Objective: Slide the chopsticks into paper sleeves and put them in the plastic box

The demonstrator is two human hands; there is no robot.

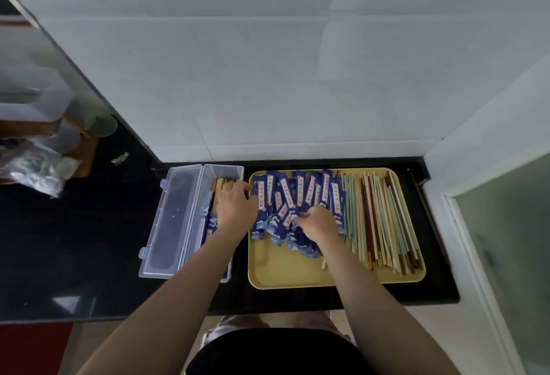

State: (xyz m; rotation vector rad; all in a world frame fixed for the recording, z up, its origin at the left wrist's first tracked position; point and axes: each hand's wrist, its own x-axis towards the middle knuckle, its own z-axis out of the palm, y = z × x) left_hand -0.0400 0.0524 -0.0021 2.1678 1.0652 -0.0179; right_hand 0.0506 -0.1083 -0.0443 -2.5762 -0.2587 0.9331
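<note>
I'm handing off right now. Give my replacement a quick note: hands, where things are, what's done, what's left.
Left hand is over the open plastic box, fingers on the sleeved chopsticks already inside.
Right hand pinches a blue paper sleeve in the pile on the yellow tray.
Done: a few pairs boxed.
Left: the bare chopsticks on the tray's right side need sleeving and boxing.

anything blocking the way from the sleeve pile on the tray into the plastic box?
Nothing fixed. The plastic box lies open, lid flat to its left, beside the tray. Only the left hand sits over the box opening; the right hand is on the paper sleeves.
</note>
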